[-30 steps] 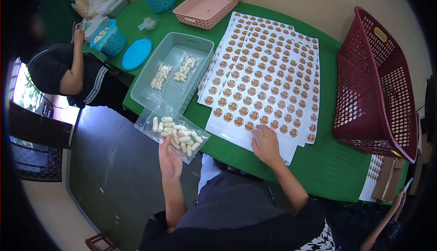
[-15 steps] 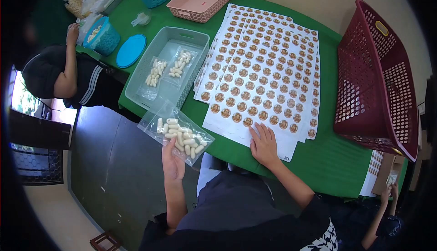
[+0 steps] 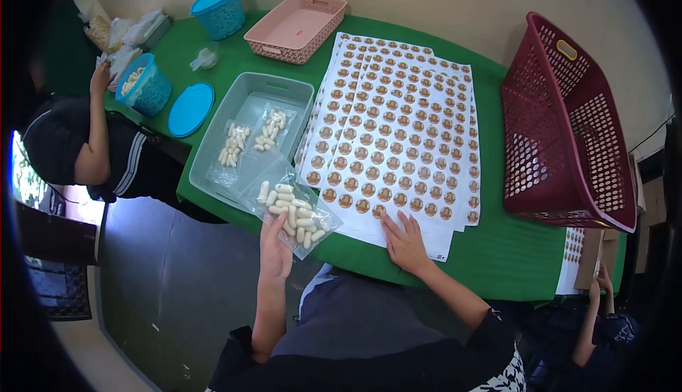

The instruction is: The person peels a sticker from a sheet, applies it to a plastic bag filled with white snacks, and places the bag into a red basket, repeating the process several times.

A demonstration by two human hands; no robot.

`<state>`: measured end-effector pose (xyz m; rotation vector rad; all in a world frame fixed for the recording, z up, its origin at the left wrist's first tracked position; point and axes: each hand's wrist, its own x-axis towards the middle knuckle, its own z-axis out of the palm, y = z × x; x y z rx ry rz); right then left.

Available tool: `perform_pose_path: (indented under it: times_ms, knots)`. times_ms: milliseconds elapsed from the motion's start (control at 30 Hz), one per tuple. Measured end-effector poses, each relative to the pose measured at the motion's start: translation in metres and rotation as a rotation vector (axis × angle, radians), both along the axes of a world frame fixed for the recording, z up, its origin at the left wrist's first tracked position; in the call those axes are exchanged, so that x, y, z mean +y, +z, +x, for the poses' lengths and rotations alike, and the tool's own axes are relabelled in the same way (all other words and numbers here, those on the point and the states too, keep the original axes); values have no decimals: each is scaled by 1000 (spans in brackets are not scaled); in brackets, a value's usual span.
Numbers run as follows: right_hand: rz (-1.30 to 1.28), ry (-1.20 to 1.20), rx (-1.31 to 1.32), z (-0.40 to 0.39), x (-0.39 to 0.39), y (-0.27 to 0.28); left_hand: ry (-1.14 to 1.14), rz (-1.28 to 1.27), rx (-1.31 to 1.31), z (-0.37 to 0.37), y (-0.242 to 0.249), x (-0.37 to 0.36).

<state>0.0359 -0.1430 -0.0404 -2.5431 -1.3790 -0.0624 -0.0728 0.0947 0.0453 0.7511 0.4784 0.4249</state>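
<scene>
My left hand (image 3: 276, 248) pinches a clear plastic bag (image 3: 298, 216) of pale oblong pieces by its lower edge, thumb on top. The bag hovers by the near rim of a grey-green tray (image 3: 201, 172), where two similar filled bags lie: one on the left (image 3: 234, 143), one on the right (image 3: 271, 130). My right hand (image 3: 406, 241) rests palm down, fingers stretched and a little apart, on the near edge of a sheet of round brown stickers (image 3: 402, 143). Its index fingertip is beside a sticker in the bottom row, where some places are bare white.
A tall maroon basket (image 3: 550, 129) stands at right. Behind the tray are a pink basket (image 3: 297, 29), blue tubs (image 3: 219, 12) and a blue lid (image 3: 191, 110). A co-worker (image 3: 78, 136) works at left; another person's hands (image 3: 602, 283) show at lower right.
The view has shifted, with the table sitting lower in the picture. My left hand's bag now overlaps the tray's near corner more. The right hand stays at the sheet's near edge.
</scene>
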Motion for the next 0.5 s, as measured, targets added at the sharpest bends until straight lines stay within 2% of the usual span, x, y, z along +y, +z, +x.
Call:
perform_pose_path:
  times_ms: [167, 333, 500]
  knots:
    - [-80, 41, 9, 5, 5, 12, -107, -20, -32, 16, 6, 0]
    - [140, -114, 302, 13, 14, 29, -207, -9, 2, 23, -4, 1]
    - [222, -124, 331, 11, 10, 13, -266, 27, 22, 28, -2, 9]
